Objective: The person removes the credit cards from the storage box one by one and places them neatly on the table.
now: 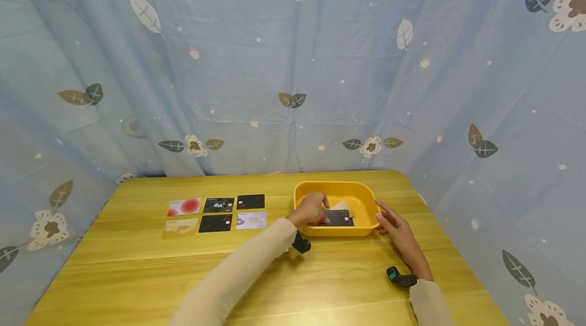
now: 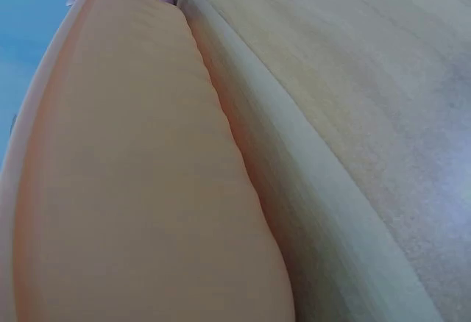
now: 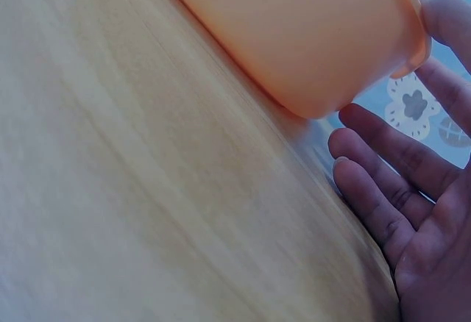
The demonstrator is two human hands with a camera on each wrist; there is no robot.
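Note:
My left hand (image 1: 312,210) reaches into the yellow plastic bin (image 1: 333,232). Its thumb and curled fingers grip the left end of a black VIP card (image 1: 340,218) inside, with some fingers hidden from the head view. A pale cream card (image 1: 341,206) shows behind the black one. At the bin's right end, my right hand (image 1: 397,228) touches the rim with thumb and finger. In the right wrist view its lower fingers (image 3: 372,193) are loosely extended beside the bin's outer wall. The bin blocks most of the left wrist view.
Left of the bin, several cards lie in two rows: red-and-white (image 1: 185,206), black (image 1: 218,205), another black (image 1: 251,201), gold (image 1: 181,226), dark (image 1: 215,223) and silver (image 1: 251,220). The wooden table (image 1: 137,265) meets a patterned blue curtain (image 1: 238,61) behind.

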